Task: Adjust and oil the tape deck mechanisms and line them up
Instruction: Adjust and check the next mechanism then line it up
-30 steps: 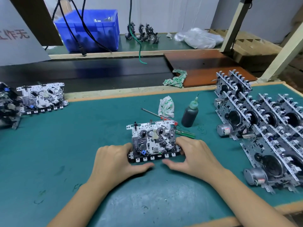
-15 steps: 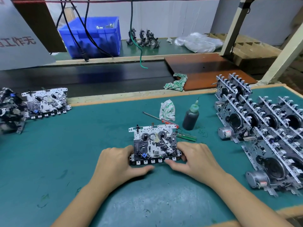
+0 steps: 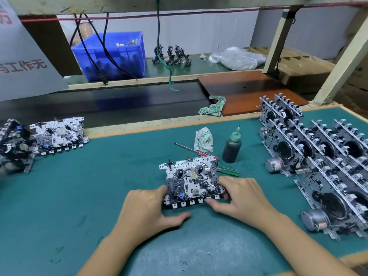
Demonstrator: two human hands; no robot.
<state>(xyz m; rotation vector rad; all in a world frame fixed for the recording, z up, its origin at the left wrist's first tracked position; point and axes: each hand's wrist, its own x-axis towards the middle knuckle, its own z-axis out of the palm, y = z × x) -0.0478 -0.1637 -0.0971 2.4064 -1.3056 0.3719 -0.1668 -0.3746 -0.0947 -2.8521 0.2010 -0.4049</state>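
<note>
The left hand and right hand clasp the two near corners of a tape deck mechanism lying flat on the green table, fingers curled round its edges. This looks like the adjusting step; oiling would next call for freeing the right hand to reach the oil bottle just behind. Two screwdrivers lie between bottle and mechanism, a rag beside. Finished mechanisms stand lined up at right, more wait far left.

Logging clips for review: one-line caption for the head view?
Both hands, left hand and right hand, grip a tape deck mechanism on the green mat, oil bottle behind.
</note>
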